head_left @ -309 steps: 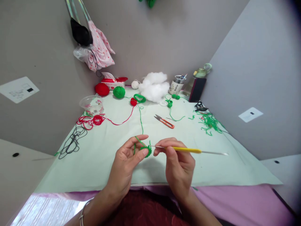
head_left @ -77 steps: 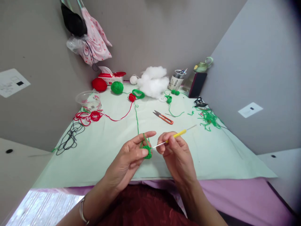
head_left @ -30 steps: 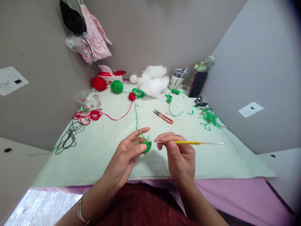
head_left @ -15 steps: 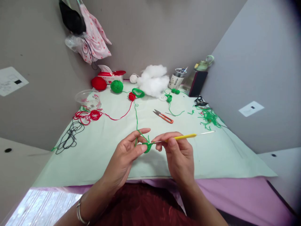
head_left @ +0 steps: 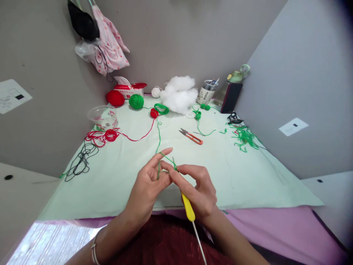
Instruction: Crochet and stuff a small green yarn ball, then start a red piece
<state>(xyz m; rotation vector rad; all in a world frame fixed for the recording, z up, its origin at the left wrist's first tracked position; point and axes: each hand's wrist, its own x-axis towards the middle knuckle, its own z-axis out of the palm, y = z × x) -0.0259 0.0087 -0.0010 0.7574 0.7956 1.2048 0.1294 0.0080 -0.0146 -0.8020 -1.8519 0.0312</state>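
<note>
My left hand (head_left: 149, 182) pinches a small green crochet piece (head_left: 175, 168), mostly hidden by fingertips. Green yarn (head_left: 159, 136) runs over its raised index finger and back to the table. My right hand (head_left: 198, 189) is closed on a yellow-handled crochet hook (head_left: 188, 208), whose handle points down toward my lap with a metal shaft beyond it. The hook's upper tip shows by the green piece, where the fingertips of both hands meet.
Orange thread snips (head_left: 191, 136) lie beyond my hands. Behind are white stuffing (head_left: 179, 95), a green yarn ball (head_left: 136, 101) and a pen holder (head_left: 207, 92). Green scraps (head_left: 245, 138) lie right; a plastic bowl (head_left: 103, 117) and black cord (head_left: 82, 160) lie left.
The yellow hook has swung from pointing right to pointing down toward my lap. My right hand has turned and moved left, its fingertips now against the green piece and my left fingers.
</note>
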